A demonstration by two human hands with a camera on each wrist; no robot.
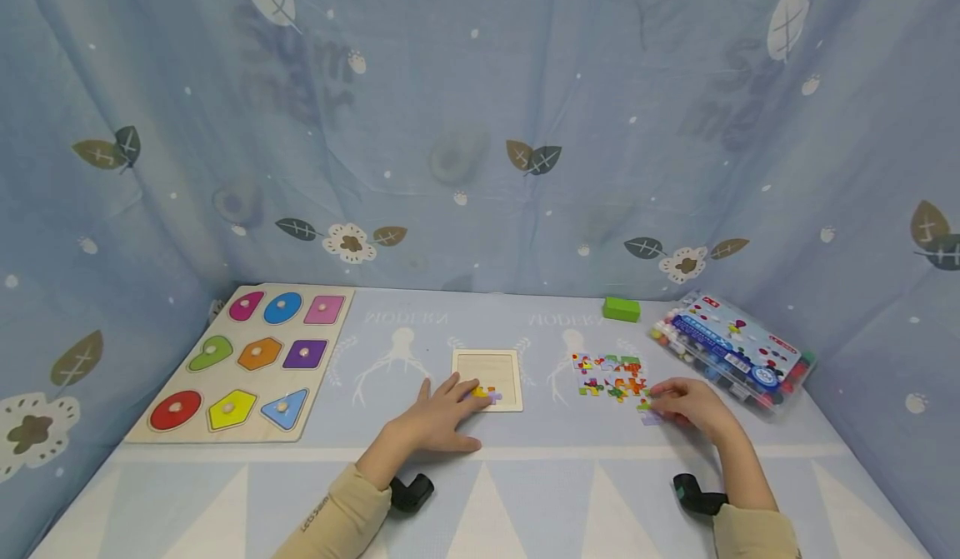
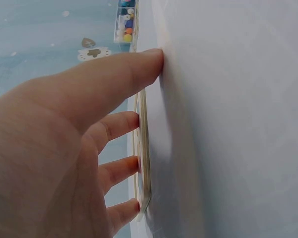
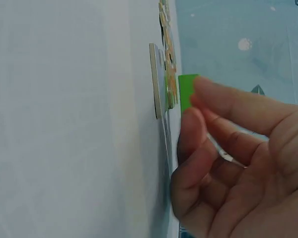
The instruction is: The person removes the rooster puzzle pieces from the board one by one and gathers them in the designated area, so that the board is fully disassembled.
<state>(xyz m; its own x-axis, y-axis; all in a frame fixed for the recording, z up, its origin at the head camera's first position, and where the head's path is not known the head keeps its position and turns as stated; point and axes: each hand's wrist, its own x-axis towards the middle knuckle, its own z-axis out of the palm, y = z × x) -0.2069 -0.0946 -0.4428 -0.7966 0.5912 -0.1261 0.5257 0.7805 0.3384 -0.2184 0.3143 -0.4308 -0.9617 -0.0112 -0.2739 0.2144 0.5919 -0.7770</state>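
My left hand (image 1: 442, 417) lies with spread fingers over the lower left of a small wooden puzzle tray (image 1: 487, 367). In the left wrist view its fingertips touch the tray edge (image 2: 145, 148). Yellow and lilac jigsaw pieces (image 1: 491, 395) sit in the tray beside those fingers. My right hand (image 1: 693, 405) has bent fingers at the right edge of a group of colourful jigsaw pieces (image 1: 615, 380). In the right wrist view its fingertips come close together near a pale piece (image 3: 156, 82); whether they pinch a piece is hidden.
A shape-peg board (image 1: 247, 367) lies at the left. Behind the loose pieces stands a green block (image 1: 621, 309), and a clear plastic case (image 1: 735, 351) of coloured beads is at the right. A patterned blue curtain (image 1: 465, 126) hangs behind the table.
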